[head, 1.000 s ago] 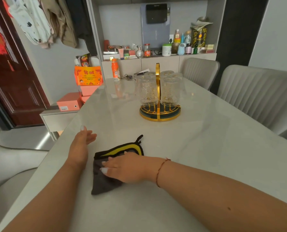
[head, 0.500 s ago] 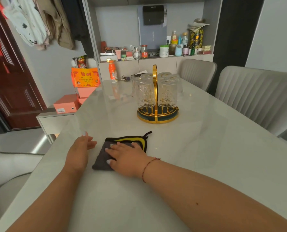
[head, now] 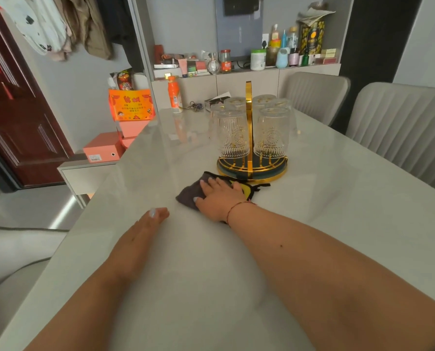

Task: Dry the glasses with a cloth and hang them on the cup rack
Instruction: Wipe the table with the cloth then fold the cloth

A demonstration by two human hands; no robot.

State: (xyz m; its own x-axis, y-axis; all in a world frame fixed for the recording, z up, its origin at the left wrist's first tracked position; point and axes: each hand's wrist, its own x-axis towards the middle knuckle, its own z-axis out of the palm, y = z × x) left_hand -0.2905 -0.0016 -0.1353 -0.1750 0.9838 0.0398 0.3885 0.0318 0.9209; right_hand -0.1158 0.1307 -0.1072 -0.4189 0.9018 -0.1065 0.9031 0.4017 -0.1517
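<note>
Several clear patterned glasses (head: 233, 133) hang upside down on a round gold cup rack (head: 252, 171) with a tall gold handle, in the middle of the pale table (head: 325, 211). Just in front of the rack lies a dark grey cloth (head: 190, 192) with a yellow and black edge. My right hand (head: 220, 198) lies flat on the cloth, fingers straight, pressing it to the tabletop. To its left, my left hand (head: 141, 235) rests flat on the table, apart from the cloth.
An orange bottle (head: 174, 95), keys and a small box sit at the table's far end. Two grey chairs (head: 399, 127) stand along the right side. Orange boxes (head: 105, 148) on a low cabinet stand left of the table. A cluttered shelf runs behind.
My right hand has slid the cloth forward across the table until it lies right at the rack's base. My left hand has stayed flat on the table beside it.
</note>
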